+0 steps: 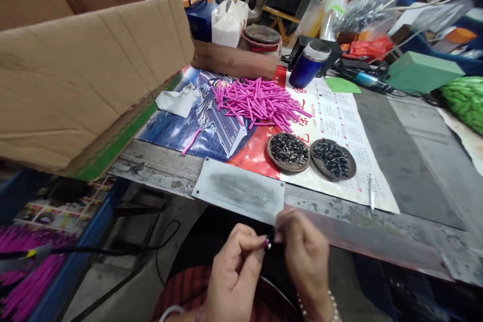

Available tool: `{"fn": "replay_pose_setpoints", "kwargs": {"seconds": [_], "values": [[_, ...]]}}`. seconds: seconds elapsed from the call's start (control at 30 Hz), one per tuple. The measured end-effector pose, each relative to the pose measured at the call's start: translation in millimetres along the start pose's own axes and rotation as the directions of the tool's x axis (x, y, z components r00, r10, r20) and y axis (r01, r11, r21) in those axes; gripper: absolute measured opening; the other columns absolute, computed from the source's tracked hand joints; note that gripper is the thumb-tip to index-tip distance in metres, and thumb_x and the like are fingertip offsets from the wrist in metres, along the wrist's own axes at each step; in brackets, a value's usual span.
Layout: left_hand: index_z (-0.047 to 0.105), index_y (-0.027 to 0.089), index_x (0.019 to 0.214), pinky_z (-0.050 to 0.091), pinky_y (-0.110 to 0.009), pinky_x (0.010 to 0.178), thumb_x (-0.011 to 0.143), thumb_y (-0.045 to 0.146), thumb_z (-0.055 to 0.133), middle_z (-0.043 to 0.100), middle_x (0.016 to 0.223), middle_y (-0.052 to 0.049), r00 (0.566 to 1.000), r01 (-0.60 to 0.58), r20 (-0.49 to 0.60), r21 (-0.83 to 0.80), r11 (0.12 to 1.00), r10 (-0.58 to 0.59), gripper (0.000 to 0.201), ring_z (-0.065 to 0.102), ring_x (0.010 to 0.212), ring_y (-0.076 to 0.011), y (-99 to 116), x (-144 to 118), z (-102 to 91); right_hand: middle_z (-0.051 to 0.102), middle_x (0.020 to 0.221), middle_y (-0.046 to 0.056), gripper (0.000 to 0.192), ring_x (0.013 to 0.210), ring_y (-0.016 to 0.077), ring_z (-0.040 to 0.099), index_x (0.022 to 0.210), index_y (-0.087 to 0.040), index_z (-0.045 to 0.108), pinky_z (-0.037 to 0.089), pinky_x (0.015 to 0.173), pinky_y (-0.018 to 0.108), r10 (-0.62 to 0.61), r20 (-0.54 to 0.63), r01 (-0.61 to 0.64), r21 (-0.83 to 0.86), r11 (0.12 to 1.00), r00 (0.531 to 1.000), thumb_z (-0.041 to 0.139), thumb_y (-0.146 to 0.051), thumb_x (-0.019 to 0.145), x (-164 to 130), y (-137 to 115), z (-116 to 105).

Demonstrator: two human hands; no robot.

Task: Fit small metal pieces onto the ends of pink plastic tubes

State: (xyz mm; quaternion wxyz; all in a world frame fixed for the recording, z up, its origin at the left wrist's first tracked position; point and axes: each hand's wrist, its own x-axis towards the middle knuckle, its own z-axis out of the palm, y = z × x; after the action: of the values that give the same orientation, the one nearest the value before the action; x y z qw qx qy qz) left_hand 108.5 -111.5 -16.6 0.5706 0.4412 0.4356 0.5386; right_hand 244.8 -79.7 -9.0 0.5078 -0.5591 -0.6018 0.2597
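My left hand (236, 269) is closed in a pinch above my lap. A magenta stick's end (267, 242) with a shiny metal bit at its tip pokes out between thumb and forefinger; my fingers hide the rest. Close by on the right, my right hand (304, 251) is curled with its fingers together, blurred, and what it holds, if anything, cannot be made out. Beyond the hands, a heap of magenta sticks (260, 103) lies on the table. In front of it stand a round dish of small shiny metal parts (289, 152) and a dish of dark pin-like pieces (332, 159).
A smudged metal plate (239, 188) lies at the table's front edge. At left stands a large cardboard box (94, 70). A blue tumbler (309, 64), wooden block (236, 59) and green box (424, 71) are farther back. Below left, a blue crate (86, 256) holds more magenta sticks.
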Motion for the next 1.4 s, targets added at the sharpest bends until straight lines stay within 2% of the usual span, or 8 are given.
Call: {"fn": "replay_pose_setpoints", "kwargs": {"seconds": [0.07,0.27,0.47,0.57,0.73,1.03,1.2,1.4], "values": [[0.067,0.022,0.092,0.046,-0.019,0.065,0.099,0.021,0.060,0.055,0.085,0.000,0.999,0.029,0.012,-0.007,1.000,-0.029,0.010,0.054,0.072,-0.0114,2,0,1.2,0.053,0.073,-0.003,0.004,0.055,0.0109,0.050,0.092,-0.022,0.056,0.044,0.052,0.022,0.067,-0.177,-0.064,0.019,0.998,0.982,0.059,-0.021,0.095,1,1,-4],[0.069,0.022,0.092,0.048,-0.021,0.065,0.098,0.026,0.062,0.057,0.085,-0.001,0.996,0.065,0.054,0.007,0.998,-0.066,0.010,0.056,0.072,-0.0129,13,8,1.0,0.054,0.088,-0.002,0.043,0.057,0.0092,0.048,0.116,-0.025,0.050,0.044,0.050,0.021,0.138,-0.259,-0.115,0.103,0.988,0.956,0.076,-0.023,0.081,-1,-3,-4],[0.069,0.021,0.097,0.051,-0.023,0.071,0.099,0.015,0.055,0.061,0.088,-0.003,0.977,-0.049,0.214,0.288,0.956,-0.015,0.016,0.063,0.079,-0.0154,28,31,-20.3,0.060,0.096,0.003,0.041,0.063,0.0114,0.056,0.117,-0.023,0.053,0.052,0.057,0.025,0.129,-0.172,-0.111,0.114,0.987,0.977,0.077,-0.025,0.084,9,14,-19],[0.068,0.022,0.104,0.051,-0.024,0.073,0.099,0.010,0.051,0.062,0.091,-0.003,0.943,-0.281,0.301,0.501,0.819,0.139,0.022,0.064,0.082,-0.0159,35,51,-48.0,0.063,0.097,0.005,0.031,0.075,0.0152,0.064,0.114,-0.020,0.058,0.055,0.064,0.026,0.134,-0.348,-0.108,0.093,0.990,0.928,0.074,-0.027,0.088,13,27,-39],[0.068,0.021,0.110,0.045,-0.032,0.080,0.097,0.004,0.045,0.067,0.096,-0.005,0.855,-0.511,0.498,0.756,0.408,0.148,0.032,0.064,0.090,-0.0217,39,87,-88.1,0.064,0.095,0.004,0.009,0.077,0.0145,0.064,0.104,-0.022,0.066,0.054,0.068,0.024,0.048,-0.078,-0.050,-0.032,0.998,0.996,0.061,-0.024,0.098,0,34,-61],[0.068,0.019,0.098,0.039,-0.035,0.073,0.088,-0.002,0.047,0.065,0.092,-0.007,0.615,-0.738,0.783,0.613,0.283,-0.093,0.031,0.056,0.085,-0.0235,31,105,-1.1,0.062,0.088,0.003,0.014,0.081,0.0159,0.062,0.104,-0.022,0.063,0.052,0.074,0.025,-0.098,0.044,0.099,-0.031,0.995,0.994,0.051,-0.016,0.101,-4,25,-54],[0.065,0.019,0.101,0.043,-0.034,0.078,0.097,0.001,0.038,0.062,0.091,-0.005,0.814,-0.529,0.580,0.764,0.370,-0.034,0.032,0.056,0.088,-0.0221,38,107,-44.1,0.060,0.087,0.003,0.016,0.079,0.0142,0.060,0.101,-0.021,0.062,0.050,0.072,0.023,-0.060,0.031,0.061,-0.013,0.998,0.998,0.049,-0.013,0.100,-10,26,-68],[0.068,0.016,0.096,0.043,-0.039,0.074,0.097,0.001,0.039,0.064,0.090,-0.007,0.812,-0.549,0.583,0.780,0.300,-0.031,0.032,0.057,0.085,-0.0248,27,96,-20.7,0.064,0.086,0.001,0.009,0.077,0.0130,0.064,0.098,-0.021,0.061,0.052,0.070,0.021,-0.074,0.201,0.066,0.045,0.997,0.977,0.054,-0.016,0.099,-5,19,-42]]}}
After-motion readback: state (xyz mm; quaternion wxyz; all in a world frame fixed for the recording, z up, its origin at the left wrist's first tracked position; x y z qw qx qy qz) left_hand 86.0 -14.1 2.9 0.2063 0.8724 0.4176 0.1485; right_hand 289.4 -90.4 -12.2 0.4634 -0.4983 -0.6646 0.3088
